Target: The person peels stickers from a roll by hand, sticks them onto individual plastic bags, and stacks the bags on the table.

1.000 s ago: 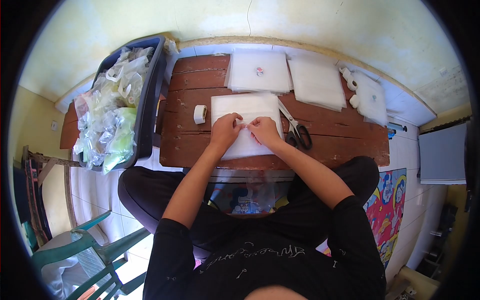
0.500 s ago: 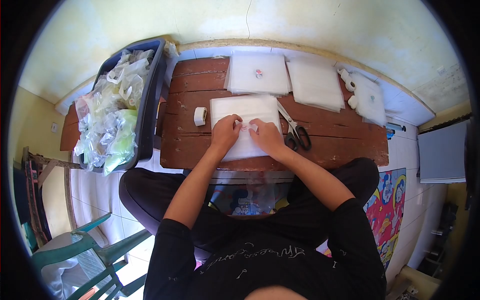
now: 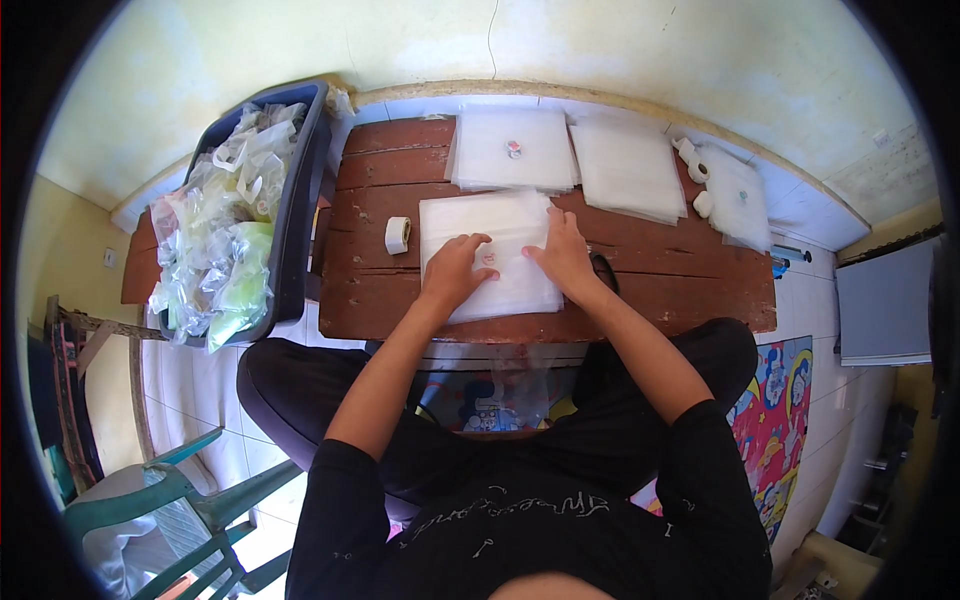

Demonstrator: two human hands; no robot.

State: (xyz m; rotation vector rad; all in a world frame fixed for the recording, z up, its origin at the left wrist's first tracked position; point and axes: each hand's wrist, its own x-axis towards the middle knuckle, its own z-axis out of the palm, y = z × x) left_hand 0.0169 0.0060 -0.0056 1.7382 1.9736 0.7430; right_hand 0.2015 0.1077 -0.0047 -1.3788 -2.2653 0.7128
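A stack of clear plastic bags [image 3: 480, 220] lies on the brown wooden table in front of me. A small sticker with red print [image 3: 489, 259] shows on its top sheet, between my hands. My left hand [image 3: 457, 273] rests at the stack's left side, thumb and fingers apart. Over the right edge is my right hand [image 3: 562, 255], its fingers stretched forward and thumb spread toward the sticker. Black-handled scissors [image 3: 604, 268] lie beside the stack, mostly hidden behind my right hand and forearm. A white roll of labels [image 3: 397, 235] stands to the left.
More stacks of plastic bags [image 3: 630, 170] lie along the table's back, one with a sticker. White rolls [image 3: 690, 160] sit near the right stack. A dark plastic tub [image 3: 312, 180] full of bags stands left. A green plastic chair [image 3: 180, 490] is at lower left.
My hands have moved apart from the sticker. The right hand has shifted right and forward to the stack's edge, now covering most of the scissors; the fingers have spread.
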